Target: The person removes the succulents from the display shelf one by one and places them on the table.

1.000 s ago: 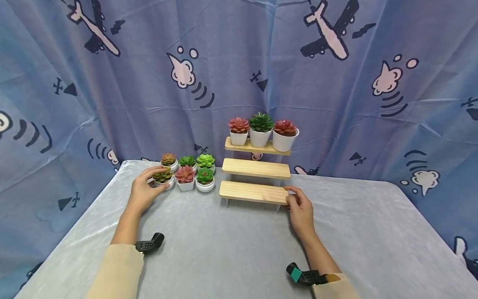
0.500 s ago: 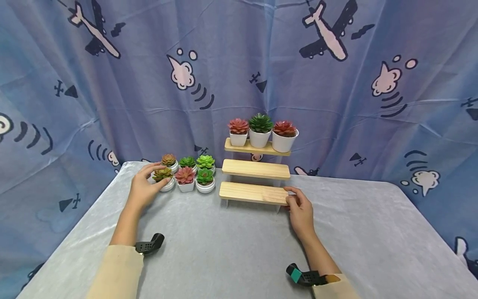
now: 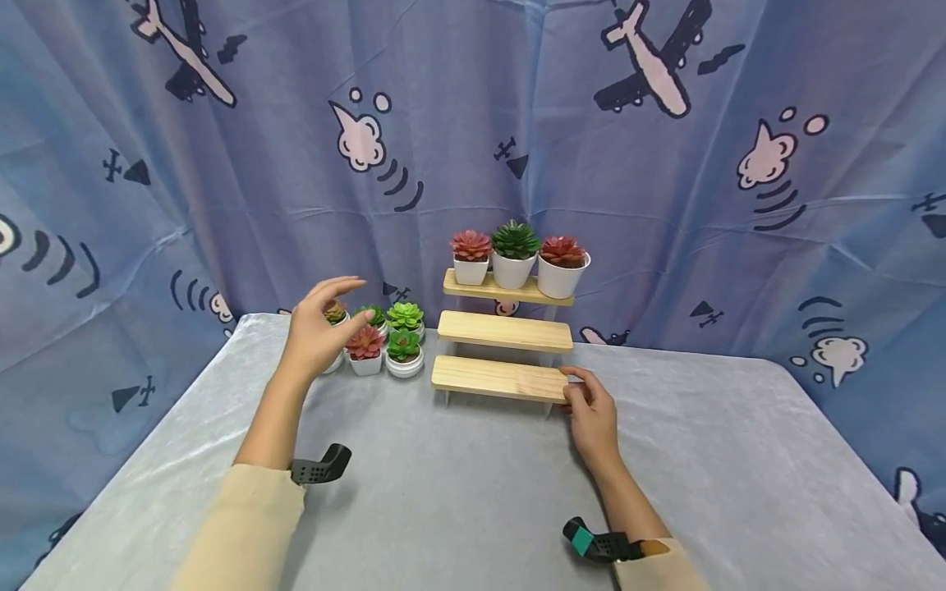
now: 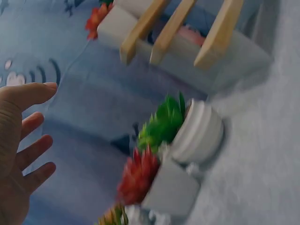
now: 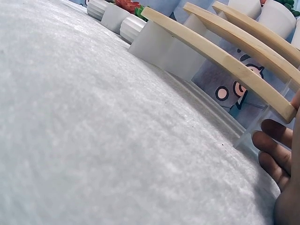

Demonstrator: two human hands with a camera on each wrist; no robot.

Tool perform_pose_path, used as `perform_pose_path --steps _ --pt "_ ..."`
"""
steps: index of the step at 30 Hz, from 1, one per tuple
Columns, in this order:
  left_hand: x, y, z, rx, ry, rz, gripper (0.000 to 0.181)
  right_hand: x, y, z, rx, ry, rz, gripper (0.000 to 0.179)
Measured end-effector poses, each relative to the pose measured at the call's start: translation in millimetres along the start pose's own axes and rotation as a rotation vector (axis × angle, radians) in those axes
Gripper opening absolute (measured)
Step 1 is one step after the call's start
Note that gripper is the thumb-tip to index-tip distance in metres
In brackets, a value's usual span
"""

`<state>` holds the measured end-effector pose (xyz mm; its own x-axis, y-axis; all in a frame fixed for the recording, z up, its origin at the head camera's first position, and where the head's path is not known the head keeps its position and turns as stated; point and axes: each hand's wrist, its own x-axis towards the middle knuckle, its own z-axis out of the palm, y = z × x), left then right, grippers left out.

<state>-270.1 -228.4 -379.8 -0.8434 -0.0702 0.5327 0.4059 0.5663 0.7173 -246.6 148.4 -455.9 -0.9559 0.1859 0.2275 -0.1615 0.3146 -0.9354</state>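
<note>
1. Here's the left hand (image 3: 312,335), up in the air above the plants at the left of the desk (image 3: 458,492), thumb and fingers curved well apart with a wide gap between, nothing in its grasp.
2. Over to the right hand (image 3: 594,420): it grips the right end of the lowest board (image 3: 498,378), an index finger up at the edge, other fingers curled below.
3. That board belongs to the shelf stand (image 3: 506,332), upright on the desk, three pale wooden steps on see-through side panels.
4. Top step, left to right: a red succulent in a square white pot (image 3: 470,271), a dark green succulent (image 3: 515,256) in the middle, a deep red succulent (image 3: 563,277) in a round pot.
5. Left of the stand, a tight cluster! At the front, a pink-red succulent (image 3: 365,349) in a square pot, and just beside it a green succulent (image 3: 403,353) in a ribbed round one.
6. Behind those, a bright green succulent (image 3: 405,318) and a darker green plant (image 3: 379,319).
7. An orange-brown succulent (image 3: 336,313) peeks out past the left hand; in front of it, a white pot (image 3: 336,363) is mostly covered.
8. Backdrop: a blue curtain (image 3: 281,156) printed with planes and clouds.
</note>
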Motion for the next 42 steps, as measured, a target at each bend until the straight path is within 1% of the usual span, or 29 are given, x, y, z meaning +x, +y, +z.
perform_pose_path --steps 5,7,10,15,17,20,23,26,31,34,36,38,42 --pt "16.7 21.9 14.8 0.012 -0.058 0.026 0.047 9.1 25 2 0.006 0.017 0.011 0.034" --pt "23.8 29.1 20.2 0.015 -0.079 0.031 0.047 10.3 31 3 0.007 0.021 0.003 0.034" --pt "34.4 39.0 27.9 0.018 -0.115 0.038 0.047 11.0 34 3 0.009 0.026 -0.011 0.034" --pt "55.0 52.6 44.0 0.015 -0.172 0.075 0.046 11.2 33 1 -0.005 0.030 -0.021 0.034" --pt "62.6 56.0 51.4 -0.012 -0.195 0.071 0.046 11.4 33 0 -0.007 0.033 -0.024 0.034" --pt "71.9 58.7 61.5 -0.087 -0.226 0.039 0.050 11.4 35 1 0.007 0.031 -0.025 0.033" --pt "78.9 60.1 68.6 -0.166 -0.247 0.007 0.054 11.4 35 4 0.016 0.020 -0.025 0.033" --pt "85.7 62.4 73.7 -0.186 -0.269 -0.009 0.056 11.5 35 5 0.017 0.011 -0.025 0.033" --pt "96.1 65.2 80.9 -0.197 -0.328 -0.057 0.056 12.1 35 6 0.005 0.018 -0.025 0.033" --pt "100.6 63.9 84.5 -0.199 -0.357 -0.076 0.055 12.6 35 6 0.002 0.017 -0.024 0.034" --pt "102.5 62.8 86.5 -0.213 -0.359 -0.089 0.054 12.9 35 6 -0.001 0.014 -0.025 0.034" --pt "104.3 61.9 89.7 -0.259 -0.361 -0.109 0.054 12.8 34 6 -0.001 0.014 -0.028 0.034" --pt "106.2 59.8 98.3 -0.318 -0.359 -0.133 0.054 12.1 35 4 0.005 0.030 -0.032 0.033"
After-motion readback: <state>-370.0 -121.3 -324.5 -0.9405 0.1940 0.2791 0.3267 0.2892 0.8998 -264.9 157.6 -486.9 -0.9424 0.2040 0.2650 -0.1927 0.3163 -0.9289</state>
